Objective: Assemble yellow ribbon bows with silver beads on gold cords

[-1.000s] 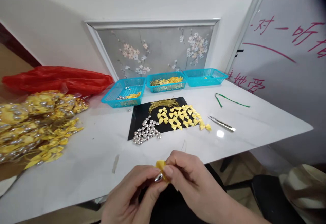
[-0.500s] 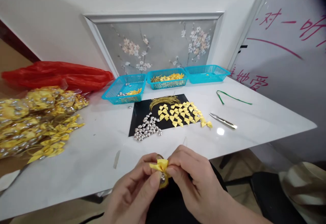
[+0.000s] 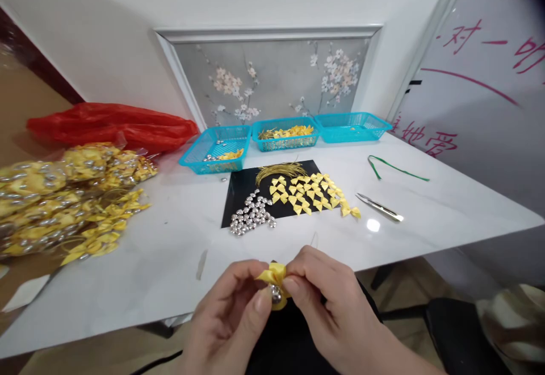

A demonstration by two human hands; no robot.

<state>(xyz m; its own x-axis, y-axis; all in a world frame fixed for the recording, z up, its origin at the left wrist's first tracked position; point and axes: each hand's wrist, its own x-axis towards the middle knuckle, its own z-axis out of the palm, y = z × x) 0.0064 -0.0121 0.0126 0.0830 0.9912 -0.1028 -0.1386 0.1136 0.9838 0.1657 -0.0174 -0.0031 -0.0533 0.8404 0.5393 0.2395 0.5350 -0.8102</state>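
Note:
Between my two hands is a yellow ribbon bow [image 3: 275, 274] with a shiny silver bell or bead [image 3: 276, 294] below its middle. My left hand [image 3: 238, 312] pinches the bow and the silver piece from the left, thumb in front. From the right, my right hand [image 3: 326, 290] pinches the bow's other side between thumb and curled fingers. Beyond my hands, silver beads [image 3: 251, 216] lie heaped on the near left of a black mat [image 3: 236, 184]. Several yellow bows [image 3: 313, 190] cover its right part, and gold cords [image 3: 279, 171] lie along its back.
Three blue baskets [image 3: 215, 165] stand along the wall, two with bows inside. Tweezers [image 3: 380, 207] and a green tie [image 3: 398, 169] lie at the right. Bagged yellow bow pieces [image 3: 51, 204] and a red bag [image 3: 114, 128] fill the left. The table's front edge runs behind my hands.
The view has shifted slightly, so the table things sit further right. My hands still hold the bow, and more of the silver piece shows below it.

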